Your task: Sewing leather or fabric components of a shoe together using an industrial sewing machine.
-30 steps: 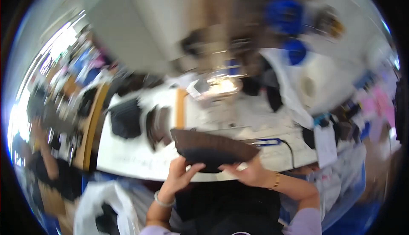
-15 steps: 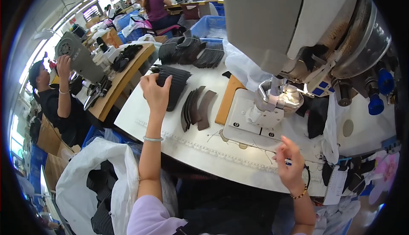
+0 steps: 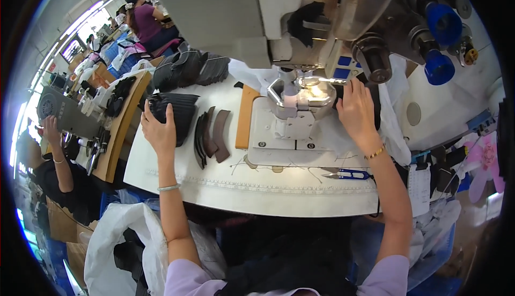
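Note:
My left hand [image 3: 159, 127] is at the near left side of a stack of black curved pieces [image 3: 185, 116], thumb and fingers apart around its edge. Several loose dark curved strips [image 3: 219, 135] lie just right of that stack. My right hand [image 3: 357, 108] reaches behind the lit metal work head [image 3: 311, 95] of a sewing machine, beside dark material [image 3: 377, 97]. Its thumb and fingers look apart, and I see nothing held, though the hand covers part of that spot. Blue-handled thread snips [image 3: 346, 174] lie on the white table [image 3: 268, 191], left of my right forearm.
The machine's grey body [image 3: 214, 12] overhangs the table. More black stacks [image 3: 182, 71] stand at the back left. A wooden block [image 3: 247, 116] borders the machine base. A white sack [image 3: 126, 226] of black pieces stands lower left. A person [image 3: 48, 162] works at the left.
My right hand has moved up and away from the table's front edge to beside the work head. The snips there now show fully. My left hand stays at the stack; the whole view has shifted.

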Demonstrator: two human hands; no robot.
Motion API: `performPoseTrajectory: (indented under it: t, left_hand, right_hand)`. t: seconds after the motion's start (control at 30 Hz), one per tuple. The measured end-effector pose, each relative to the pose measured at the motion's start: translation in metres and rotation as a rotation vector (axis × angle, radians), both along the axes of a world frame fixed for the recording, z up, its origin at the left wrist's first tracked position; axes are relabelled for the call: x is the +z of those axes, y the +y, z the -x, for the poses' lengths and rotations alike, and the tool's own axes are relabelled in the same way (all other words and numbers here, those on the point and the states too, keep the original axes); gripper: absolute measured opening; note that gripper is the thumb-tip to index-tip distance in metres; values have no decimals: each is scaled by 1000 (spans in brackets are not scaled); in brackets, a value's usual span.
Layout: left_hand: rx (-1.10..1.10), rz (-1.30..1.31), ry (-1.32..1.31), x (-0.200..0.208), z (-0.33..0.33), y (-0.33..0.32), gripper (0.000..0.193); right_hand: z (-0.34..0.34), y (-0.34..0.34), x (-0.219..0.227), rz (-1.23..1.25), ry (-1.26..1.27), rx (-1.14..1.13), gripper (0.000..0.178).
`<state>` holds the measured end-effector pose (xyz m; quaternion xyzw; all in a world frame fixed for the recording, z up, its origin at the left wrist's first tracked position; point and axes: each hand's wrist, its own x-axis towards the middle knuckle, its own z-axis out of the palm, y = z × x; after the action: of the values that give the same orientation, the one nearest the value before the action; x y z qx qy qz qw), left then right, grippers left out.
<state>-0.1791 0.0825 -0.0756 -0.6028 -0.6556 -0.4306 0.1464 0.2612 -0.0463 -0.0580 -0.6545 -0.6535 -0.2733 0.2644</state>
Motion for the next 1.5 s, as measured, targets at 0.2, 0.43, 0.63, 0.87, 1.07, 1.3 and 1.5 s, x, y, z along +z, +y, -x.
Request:
performPoseTrajectory:
  t: [0.2,0.43,0.63,0.87,1.07,1.3,1.5]
  left_hand:
    - [-491,-14,-87,6,-36,-46,10]
    - [-381,254,349,-16,-88,-54,46]
    - [-299,494,492,-27,-86,-64,61]
    - [-470,538,371,-34,-89,-59,52]
    - [-639,408,318,-34,-92,-79,52]
    - [-700,358,-32,-27,-109,-89,41]
    - [-650,354,7,-37,-90,-65,23]
  right_hand:
    - [-16,12,-16,48,229,104,39]
    - [-4,-26,50,-176,1046,95,56]
    - [11,-103,34,-21,1194,499,59]
    - [0,-116,-21,473,1524,745,57]
    - [11,-127,-12,165,746,282,60]
    - [46,-122,-8,339,29,496,70]
    - [60,-120,4,554,-139,389,80]
